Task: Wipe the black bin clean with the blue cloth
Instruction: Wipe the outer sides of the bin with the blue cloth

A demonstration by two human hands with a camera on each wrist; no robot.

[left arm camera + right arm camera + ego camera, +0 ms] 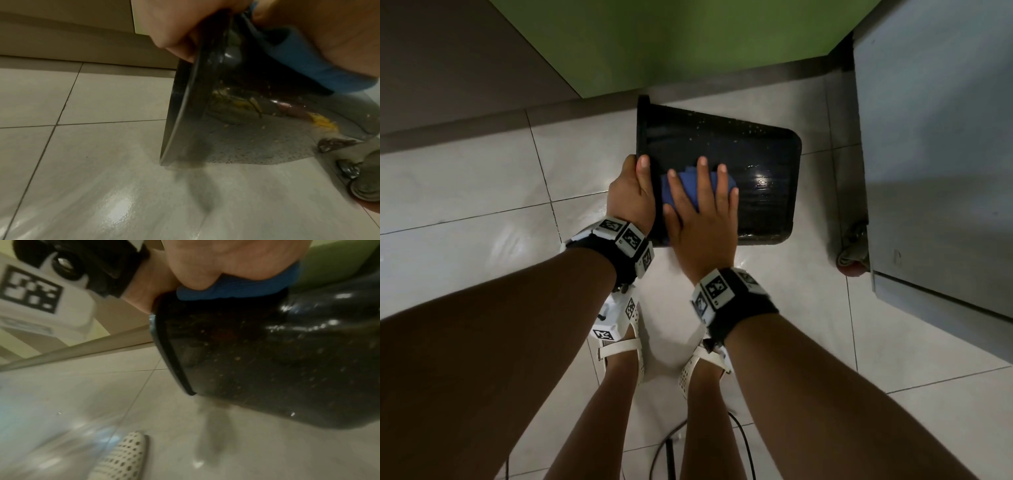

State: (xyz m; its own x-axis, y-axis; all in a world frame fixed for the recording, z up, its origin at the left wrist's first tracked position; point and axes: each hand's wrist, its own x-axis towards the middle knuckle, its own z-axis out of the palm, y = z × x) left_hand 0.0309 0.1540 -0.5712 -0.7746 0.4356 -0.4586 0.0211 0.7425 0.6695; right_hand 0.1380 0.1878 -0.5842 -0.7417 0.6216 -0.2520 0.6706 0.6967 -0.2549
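Observation:
The black bin (pixel 753 164) is tipped on its side above the tiled floor, its rim to the left and its base to the right. My left hand (pixel 631 193) grips the rim (pixel 185 104), thumb on the outer wall. My right hand (pixel 702 212) lies flat with spread fingers on the blue cloth (pixel 688 186) and presses it against the bin's upper side wall. The cloth (pixel 236 287) shows under my palm in the right wrist view. The bin's wall (pixel 267 361) is wet and speckled with crumbs. Yellow scraps stick inside the bin (pixel 246 104).
A grey cabinet (pixel 935 137) on castor wheels (pixel 854 260) stands close to the bin's right. A green panel (pixel 671 44) and a dark skirting lie behind. My feet in white perforated shoes (pixel 630 342) stand on the glossy tiles. A black cable (pixel 671 445) runs by them.

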